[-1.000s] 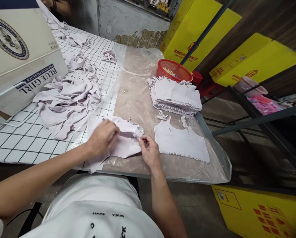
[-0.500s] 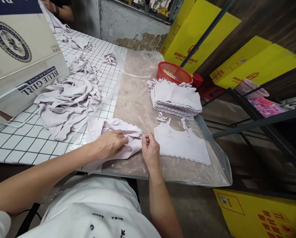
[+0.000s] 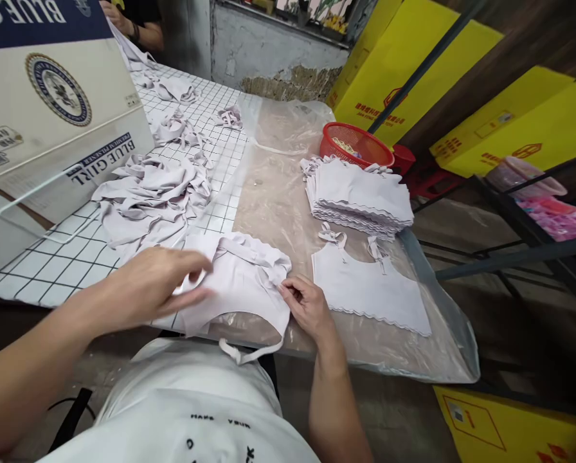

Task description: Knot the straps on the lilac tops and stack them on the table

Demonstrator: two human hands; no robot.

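Note:
A pale lilac camisole top [image 3: 237, 283] lies partly spread at the table's front edge, one thin strap drooping over the edge. My right hand [image 3: 310, 305] pinches the top at its right side. At its left side hovers my left hand [image 3: 157, 283], slightly blurred, thumb and fingers apart with nothing between them. Just right of my right hand, a similar top [image 3: 369, 283] rests flat with its straps upward and scalloped hem toward me. Behind that stands a neat stack of folded tops [image 3: 360, 196].
At left, a crumpled heap of lilac garments [image 3: 157, 199] lies beside a large carton [image 3: 66, 148]. A red basket [image 3: 355, 143] sits behind the stack. Yellow boxes [image 3: 418, 71] and a dark metal rack [image 3: 514, 257] stand at right. Another person's arm [image 3: 146, 35] shows at far left.
My left hand has let go of the cloth and moved left, its fingers opening. The bunched top now lies more spread, with a strap hanging down. My right hand still pinches it.

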